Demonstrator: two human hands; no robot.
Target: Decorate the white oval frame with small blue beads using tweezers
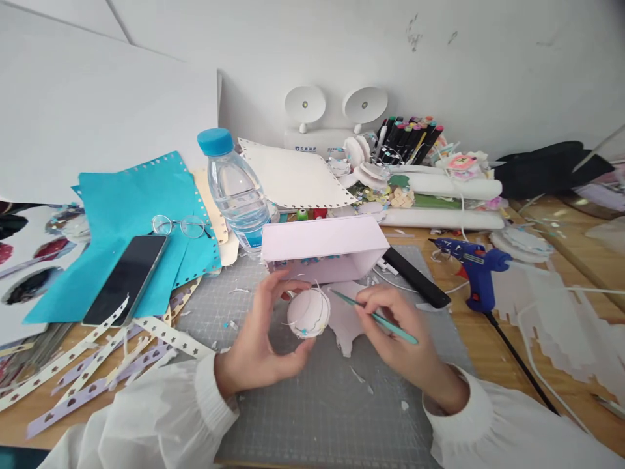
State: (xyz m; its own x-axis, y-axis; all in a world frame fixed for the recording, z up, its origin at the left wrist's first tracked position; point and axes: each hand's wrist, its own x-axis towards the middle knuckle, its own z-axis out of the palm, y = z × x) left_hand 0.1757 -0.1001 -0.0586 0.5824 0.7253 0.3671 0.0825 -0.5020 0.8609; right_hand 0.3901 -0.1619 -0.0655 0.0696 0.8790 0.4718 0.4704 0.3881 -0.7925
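Between the thumb and fingers of my left hand (263, 345) is a round white layered paper disc (308, 312), with thin strands and small blue bits at its edge. Slim teal tweezers (394, 327) are pinched in my right hand (398, 332); their tip points left, near the disc's upper right edge. I cannot tell whether the tip touches the disc. Below and behind the disc lies an irregular piece of pale paper (346, 319) on the grey cutting mat (332, 417). Just beyond my hands stands a pale pink open box (325, 240) with its opening facing me.
A water bottle (234, 189) stands behind the box's left side. A blue glue gun (476, 264) with a cord is at right. On the left are a phone (124, 280), glasses (180, 226), blue paper (131, 195) and punched paper strips (88, 391). Markers (407, 140) stand at the back.
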